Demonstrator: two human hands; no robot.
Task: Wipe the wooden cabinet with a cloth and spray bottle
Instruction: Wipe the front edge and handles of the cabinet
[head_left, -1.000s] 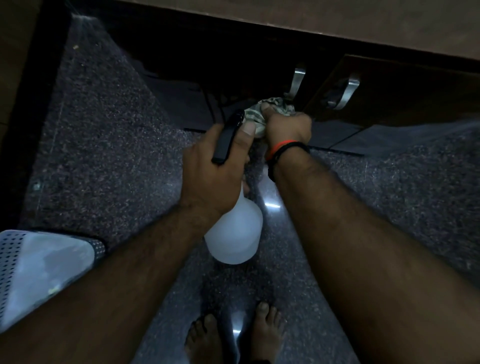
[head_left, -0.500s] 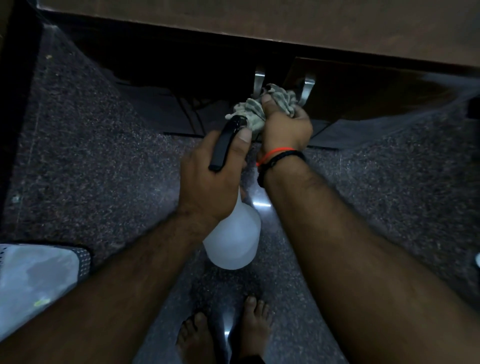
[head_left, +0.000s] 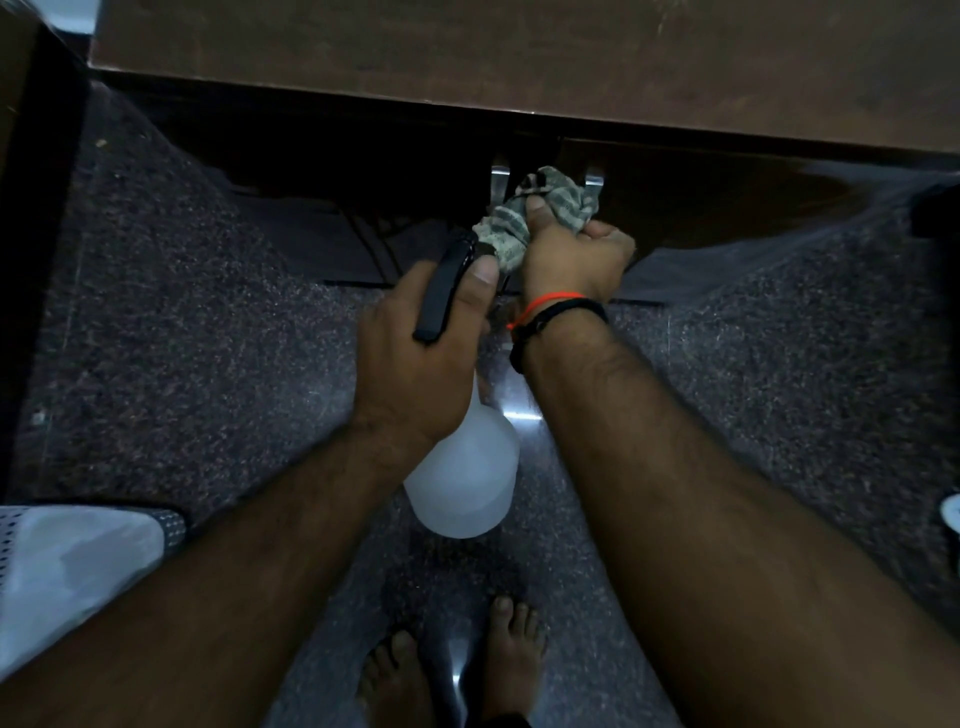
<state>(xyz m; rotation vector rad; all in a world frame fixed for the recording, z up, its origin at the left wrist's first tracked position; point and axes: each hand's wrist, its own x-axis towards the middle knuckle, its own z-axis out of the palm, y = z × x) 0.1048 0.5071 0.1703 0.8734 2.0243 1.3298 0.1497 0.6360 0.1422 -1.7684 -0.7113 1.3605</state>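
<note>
Head view: dim room, speckled stone floor (head_left: 171, 332), wooden cabinet (head_left: 519, 57).

Dark speckled polished stone floor (head_left: 208, 374) spreads across the scene — a pale perforated mesh-edged object (head_left: 67, 566) lies near left, a small white object (head_left: 951, 512) at the right edge.

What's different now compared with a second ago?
The right hand has carried the cloth from the left door handle rightward, so it now sits between the two handles, close under the cabinet top. Nothing was picked up or let go. The left hand still holds the spray bottle the same way, nozzle toward the cloth.
</note>
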